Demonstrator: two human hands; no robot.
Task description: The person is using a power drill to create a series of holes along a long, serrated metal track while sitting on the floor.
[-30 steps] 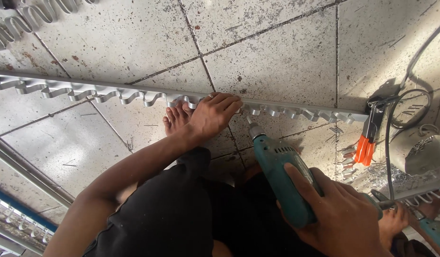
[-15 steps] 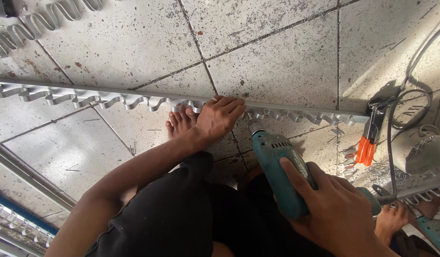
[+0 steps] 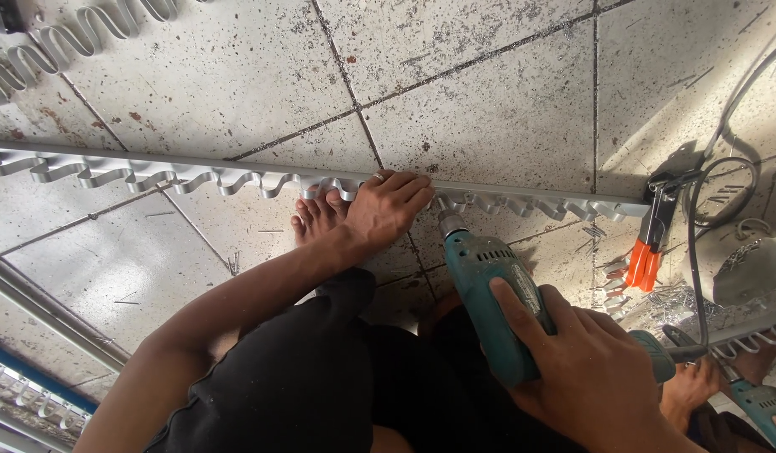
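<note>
Nearest, a teal drill [image 3: 488,294] is grasped by the right hand [image 3: 589,377], its fingers wrapped round the body so that the bit is aimed at the rail [image 3: 195,172]. Farther off, the rail is pinned to the tiled floor [image 3: 505,92] by the left hand [image 3: 388,210], fingers pressed flat over it, presumably for steadiness. No labels can be made out; orange-handled pliers [image 3: 648,252] lie at the right.

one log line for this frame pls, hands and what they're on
left hand: pressing down on rail | right hand: gripping drill | drill tip: at rail beside left hand | floor: tiled
</note>
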